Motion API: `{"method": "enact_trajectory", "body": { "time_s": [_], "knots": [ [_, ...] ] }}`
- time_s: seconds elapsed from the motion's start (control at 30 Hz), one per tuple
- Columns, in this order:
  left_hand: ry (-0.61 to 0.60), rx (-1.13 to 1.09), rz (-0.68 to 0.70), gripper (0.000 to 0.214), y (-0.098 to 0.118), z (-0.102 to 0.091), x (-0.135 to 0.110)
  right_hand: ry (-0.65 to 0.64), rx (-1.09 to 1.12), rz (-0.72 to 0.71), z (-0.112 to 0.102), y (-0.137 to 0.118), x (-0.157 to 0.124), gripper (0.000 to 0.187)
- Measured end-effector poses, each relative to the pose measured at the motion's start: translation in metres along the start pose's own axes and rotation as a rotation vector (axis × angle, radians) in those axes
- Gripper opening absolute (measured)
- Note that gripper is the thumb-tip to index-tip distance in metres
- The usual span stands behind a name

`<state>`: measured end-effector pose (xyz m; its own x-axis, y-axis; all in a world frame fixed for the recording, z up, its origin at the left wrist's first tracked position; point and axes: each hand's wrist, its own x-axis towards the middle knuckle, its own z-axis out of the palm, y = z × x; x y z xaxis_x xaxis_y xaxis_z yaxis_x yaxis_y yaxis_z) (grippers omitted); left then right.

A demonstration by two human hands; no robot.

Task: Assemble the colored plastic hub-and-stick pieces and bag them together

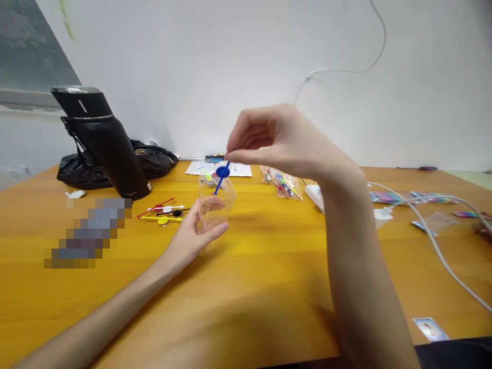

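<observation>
A blue arrow spinner [222,172] hangs from the pinched fingertips of my right hand [265,136], its lower end over the mouth of a clear plastic bag [217,205]. Around the side of that bag, my left hand [198,225] is curled, with the thumb on the near side. To the left of my left hand lie several more spinners: a red one [158,207], a white one [167,209], a black one [177,213] and a yellow one [163,220]. My left hand partly covers the black one's right end.
A black thermos [109,146] stands at the left before a black plastic bag [156,161]. A bag of colourful spinners [282,183] and a paper sheet [240,170] lie at the back. A white cable [430,241] crosses the right side; a small card [429,329] lies near the front edge.
</observation>
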<state>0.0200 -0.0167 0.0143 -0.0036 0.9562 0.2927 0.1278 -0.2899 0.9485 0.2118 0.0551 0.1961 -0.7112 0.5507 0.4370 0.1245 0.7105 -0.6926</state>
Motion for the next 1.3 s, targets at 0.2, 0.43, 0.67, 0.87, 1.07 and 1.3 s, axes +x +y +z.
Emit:
{"method": "enact_trajectory", "body": {
  "time_s": [0.2,0.43,0.67,0.87,1.07,1.3],
  "knots": [
    [-0.028,-0.118,-0.07,0.044,-0.001,0.002,0.0,-0.001,0.23,0.079,0.019,0.025,0.009,0.002],
    [-0.213,-0.242,-0.147,0.05,-0.004,0.009,-0.01,0.021,0.192,-0.037,0.026,0.048,0.024,0.016],
    [-0.458,-0.376,-0.162,0.054,0.008,0.01,-0.017,-0.177,-0.093,0.149,0.086,0.143,0.033,0.013],
    [-0.427,-0.445,-0.141,0.049,0.011,0.008,-0.014,-0.374,-0.152,0.2,0.115,0.172,0.027,0.012],
    [-0.367,-0.411,-0.122,0.053,0.008,0.006,-0.012,-0.431,-0.185,0.267,0.106,0.175,0.028,0.018],
    [-0.311,-0.336,-0.135,0.056,-0.002,0.006,-0.011,-0.335,-0.223,0.162,0.072,0.159,0.028,0.016]
  ]
}}
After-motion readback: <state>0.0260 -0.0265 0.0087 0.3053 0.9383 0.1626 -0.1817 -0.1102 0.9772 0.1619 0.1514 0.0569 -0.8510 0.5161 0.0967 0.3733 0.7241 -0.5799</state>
